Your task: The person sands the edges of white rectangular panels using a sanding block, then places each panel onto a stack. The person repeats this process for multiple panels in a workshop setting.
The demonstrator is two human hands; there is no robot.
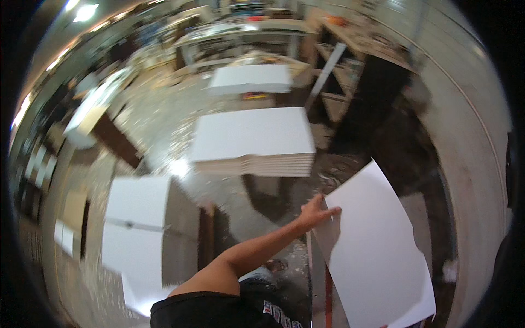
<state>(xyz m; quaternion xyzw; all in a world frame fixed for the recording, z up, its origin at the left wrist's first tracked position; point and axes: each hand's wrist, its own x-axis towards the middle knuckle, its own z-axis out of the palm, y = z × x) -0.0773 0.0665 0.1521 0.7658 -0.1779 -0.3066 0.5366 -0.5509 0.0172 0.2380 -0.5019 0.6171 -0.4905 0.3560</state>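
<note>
My left hand (317, 212) reaches out to the right and grips the upper left edge of a large white panel (377, 246), thumb on top, the other fingers mostly hidden. The panel is thin, stands tilted, and has a shallow curved notch in its right edge. At the lower edge of the picture only a sliver of what may be my right hand shows against the panel's bottom; its fingers cannot be made out. Ahead of my left hand lies a stack of white panels (251, 134) with notched front edges.
A tall stack of white panels (136, 202) stands at my left, another stack (251, 76) further ahead. A dark-sided wooden shelf unit (372, 98) stands at the right by a pale wall (465, 109). Scraps litter the floor (158, 131). A workbench (246, 27) is at the back.
</note>
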